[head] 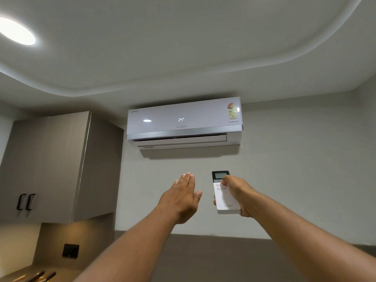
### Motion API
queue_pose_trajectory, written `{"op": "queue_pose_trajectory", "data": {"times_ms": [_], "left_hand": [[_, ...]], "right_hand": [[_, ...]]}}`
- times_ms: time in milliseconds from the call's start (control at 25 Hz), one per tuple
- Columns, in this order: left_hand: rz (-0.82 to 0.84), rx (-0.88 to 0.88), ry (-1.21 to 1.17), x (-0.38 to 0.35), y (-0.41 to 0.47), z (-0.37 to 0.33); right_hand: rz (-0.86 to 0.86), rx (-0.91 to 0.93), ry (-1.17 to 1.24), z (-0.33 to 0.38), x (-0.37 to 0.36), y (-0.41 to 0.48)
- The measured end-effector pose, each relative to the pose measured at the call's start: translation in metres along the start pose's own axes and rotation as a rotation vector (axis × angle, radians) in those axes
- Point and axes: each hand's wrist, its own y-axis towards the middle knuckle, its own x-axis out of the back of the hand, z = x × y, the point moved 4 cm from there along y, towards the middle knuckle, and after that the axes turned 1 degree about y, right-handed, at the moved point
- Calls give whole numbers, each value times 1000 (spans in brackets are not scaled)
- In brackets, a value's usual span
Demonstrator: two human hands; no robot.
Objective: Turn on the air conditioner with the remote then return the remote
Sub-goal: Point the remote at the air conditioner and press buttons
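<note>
A white wall-mounted air conditioner [184, 124] hangs high on the wall ahead, its front showing a lit "24°" and its lower flap slightly open. My right hand [239, 193] is raised below it and grips a white remote [224, 197] with a dark screen at its top; the thumb rests on the buttons just under the screen. My left hand [182, 197] is held up to the left of the remote, flat, fingers together and extended, holding nothing and not touching the remote.
A grey wall cabinet [53, 167] with two black handles hangs at the left. Below it is a black wall switch [70, 250] and a counter corner with wooden items. A round ceiling light [17, 31] glows at the upper left.
</note>
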Motion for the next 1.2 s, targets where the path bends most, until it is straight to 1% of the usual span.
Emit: {"op": "queue_pose_trajectory", "data": {"times_ms": [440,1200], "left_hand": [[-24,-2,-5,7,-1,7],[3,5,2,-1,-8,21]], "right_hand": [[23,34,15,8,-7,-5],[52,39,-1,3,-20,-9]]}}
